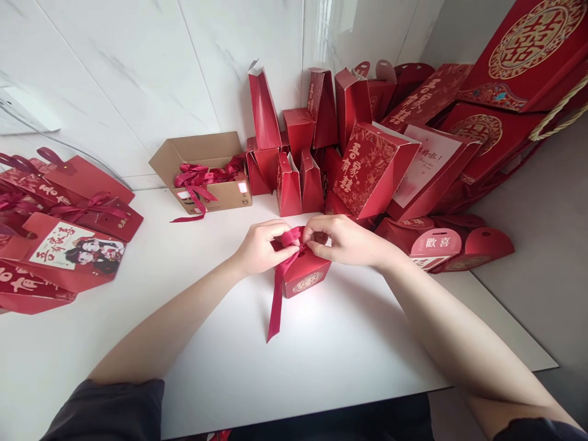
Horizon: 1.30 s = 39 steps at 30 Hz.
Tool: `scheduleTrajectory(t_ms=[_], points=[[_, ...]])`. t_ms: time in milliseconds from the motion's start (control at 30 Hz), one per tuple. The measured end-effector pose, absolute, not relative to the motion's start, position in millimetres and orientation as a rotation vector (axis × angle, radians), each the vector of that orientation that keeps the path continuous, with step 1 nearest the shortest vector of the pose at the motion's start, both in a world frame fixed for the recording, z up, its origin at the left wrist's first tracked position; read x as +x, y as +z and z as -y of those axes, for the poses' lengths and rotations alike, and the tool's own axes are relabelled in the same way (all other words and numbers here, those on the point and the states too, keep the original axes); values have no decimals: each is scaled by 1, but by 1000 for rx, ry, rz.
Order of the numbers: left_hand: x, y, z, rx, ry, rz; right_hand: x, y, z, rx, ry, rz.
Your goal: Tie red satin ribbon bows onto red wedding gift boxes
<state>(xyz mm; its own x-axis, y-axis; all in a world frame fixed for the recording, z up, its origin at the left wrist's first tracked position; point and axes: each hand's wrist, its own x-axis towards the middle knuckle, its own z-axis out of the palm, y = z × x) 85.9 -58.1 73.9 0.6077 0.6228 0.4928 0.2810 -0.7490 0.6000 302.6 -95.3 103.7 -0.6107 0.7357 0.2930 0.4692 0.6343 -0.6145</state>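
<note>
A small red gift box (305, 274) with a gold emblem on its front stands on the white table, between my hands. A dark pink ribbon (276, 303) is looped at the box's top, and one long tail hangs down its left side onto the table. My left hand (271, 246) pinches the ribbon loop from the left, thumb and fingers closed. From the right, my right hand (334, 241) pinches the ribbon close to the knot, its fingertips nearly touching those of my left hand. The fingers partly hide the knot.
An open cardboard box (225, 195) with pink ribbons stands near the wall. Several red boxes (288, 184) are behind my hands, with larger red boxes (374, 168) stacked at the right. Ribboned red boxes (103, 174) are piled on the left of the white table (220, 361).
</note>
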Motion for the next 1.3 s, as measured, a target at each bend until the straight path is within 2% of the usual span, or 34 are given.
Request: scheduleTrajectory(t_ms=[333, 533, 633, 833, 1033, 1300], points=[[87, 74, 59, 2429, 1008, -698, 307, 105, 94, -919, 652, 2379], [79, 65, 54, 2768, 1265, -404, 311, 106, 93, -1029, 612, 2322], [77, 65, 55, 2888, 1282, -374, 315, 114, 97, -988, 650, 2312], [87, 84, 69, 2619, 1346, -376, 317, 131, 111, -879, 774, 2290], [91, 85, 69, 2576, 1456, -611, 308, 131, 117, -995, 588, 2288], [88, 98, 75, 2460, 1093, -1164, 281, 119, 128, -1282, 384, 2216]])
